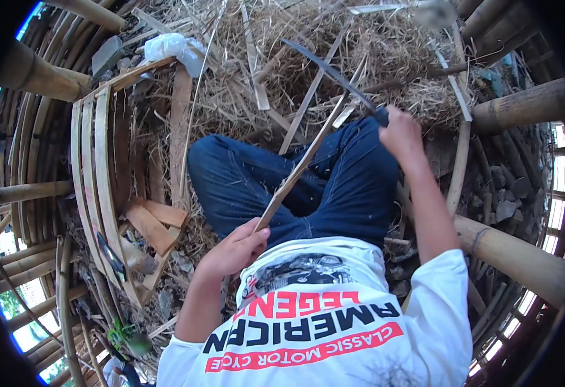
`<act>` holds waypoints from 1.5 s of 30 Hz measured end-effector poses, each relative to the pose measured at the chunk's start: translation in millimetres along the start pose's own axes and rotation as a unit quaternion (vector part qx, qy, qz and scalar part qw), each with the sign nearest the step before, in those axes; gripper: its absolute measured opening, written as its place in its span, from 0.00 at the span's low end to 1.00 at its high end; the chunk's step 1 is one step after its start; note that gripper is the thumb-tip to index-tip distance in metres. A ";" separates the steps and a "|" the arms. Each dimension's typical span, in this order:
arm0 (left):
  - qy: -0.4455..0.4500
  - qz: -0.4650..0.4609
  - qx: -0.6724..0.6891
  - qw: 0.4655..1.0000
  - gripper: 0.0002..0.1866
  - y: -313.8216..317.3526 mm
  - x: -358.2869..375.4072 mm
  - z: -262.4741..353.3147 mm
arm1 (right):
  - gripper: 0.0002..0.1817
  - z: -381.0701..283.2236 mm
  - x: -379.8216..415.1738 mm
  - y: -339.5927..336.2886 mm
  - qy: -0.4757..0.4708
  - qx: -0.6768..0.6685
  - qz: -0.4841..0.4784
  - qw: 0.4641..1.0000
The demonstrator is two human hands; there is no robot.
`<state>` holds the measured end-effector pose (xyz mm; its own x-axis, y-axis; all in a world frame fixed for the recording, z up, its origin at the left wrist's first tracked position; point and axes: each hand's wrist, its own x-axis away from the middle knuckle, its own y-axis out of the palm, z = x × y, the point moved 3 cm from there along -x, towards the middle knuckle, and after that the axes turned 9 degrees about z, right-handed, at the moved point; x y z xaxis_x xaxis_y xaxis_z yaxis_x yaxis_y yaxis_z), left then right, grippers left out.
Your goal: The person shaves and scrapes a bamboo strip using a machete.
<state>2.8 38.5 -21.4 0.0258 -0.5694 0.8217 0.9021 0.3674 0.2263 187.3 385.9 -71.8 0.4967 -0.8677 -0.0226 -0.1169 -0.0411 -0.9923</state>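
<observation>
My left hand [234, 250] is closed round the near end of a long, narrow bamboo strip [301, 166], close to my waist. The strip slants up and away over my crossed legs in blue jeans [240, 177]. In my right hand [401, 134], above my right knee, is the dark handle of a machete [331, 69]. Its long, slightly curved blade points to the upper left and crosses the strip's far end. Shavings and other split strips lie beneath the blade.
A slatted wooden crate [102, 174] stands on the left, with short wood pieces [156, 222] beside it. A crumpled plastic bag [173, 50] rests at its far corner. Dry shavings [398, 58] cover the ground ahead. Thick bamboo poles [521, 106] border the right side.
</observation>
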 end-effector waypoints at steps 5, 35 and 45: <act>-0.042 -0.013 -0.017 0.999 0.08 -4.3 -11.6 7.6 | 0.11 -43.6 70.0 -2.2 -0.014 -0.290 0.056 0.955; 0.111 0.219 -0.369 0.897 0.17 13.1 -19.6 5.1 | 0.12 -82.0 133.1 -19.2 0.000 -0.388 -0.150 0.909; 0.170 0.262 -0.429 0.848 0.15 31.0 -3.9 17.4 | 0.10 -74.1 113.5 22.6 -0.006 -0.274 -0.134 0.952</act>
<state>23.1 64.9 -8.5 0.5104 -0.7262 0.4605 0.7063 0.0486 -0.7062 177.3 249.7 -87.7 0.5813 -0.7838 0.2184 -0.4138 -0.5159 -0.7501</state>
